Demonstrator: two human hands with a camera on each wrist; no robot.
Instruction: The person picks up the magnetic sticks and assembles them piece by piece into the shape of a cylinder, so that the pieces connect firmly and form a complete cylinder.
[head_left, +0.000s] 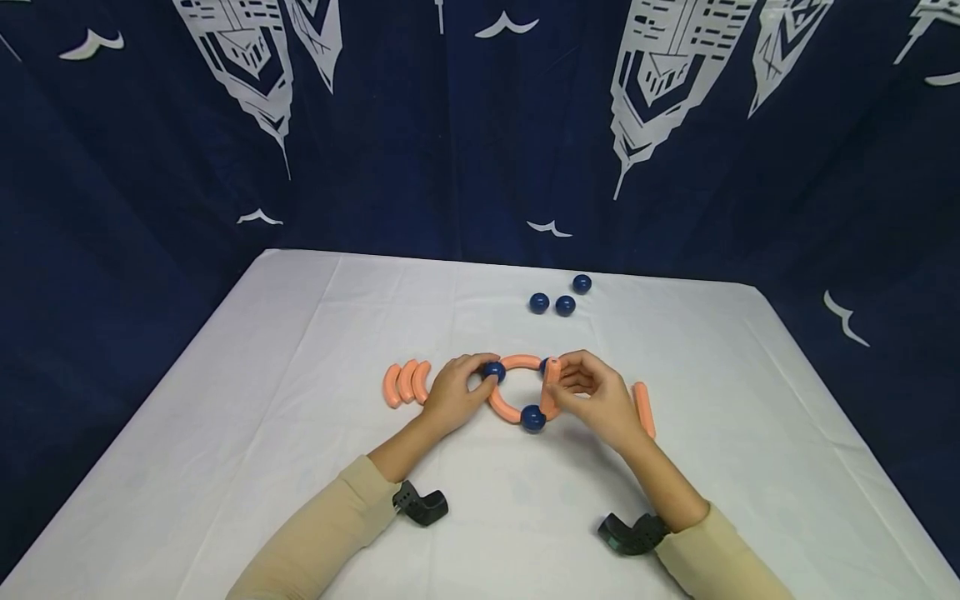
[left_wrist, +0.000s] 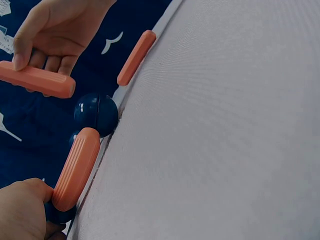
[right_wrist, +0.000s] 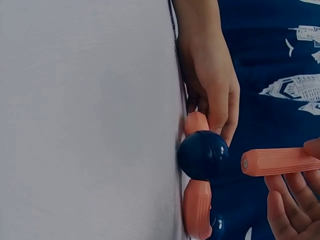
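Observation:
In the head view, orange curved rods [head_left: 505, 407] and blue balls [head_left: 532, 418] form a ring on the white table. My left hand [head_left: 453, 393] holds the ring's left blue ball [head_left: 492, 372] between thumb and fingers. My right hand [head_left: 603, 402] pinches an orange rod [head_left: 551, 379] over the ring's right side, partly covering the ball behind it. The right wrist view shows that rod [right_wrist: 280, 161] raised beside the front ball [right_wrist: 202, 155], with a small metallic disc in its end.
Three curved orange pieces [head_left: 406, 383] lie side by side left of my left hand. A straight orange rod [head_left: 643, 408] lies right of my right hand. Three loose blue balls [head_left: 565, 306] sit near the table's back edge, before a dark blue curtain [head_left: 450, 167].

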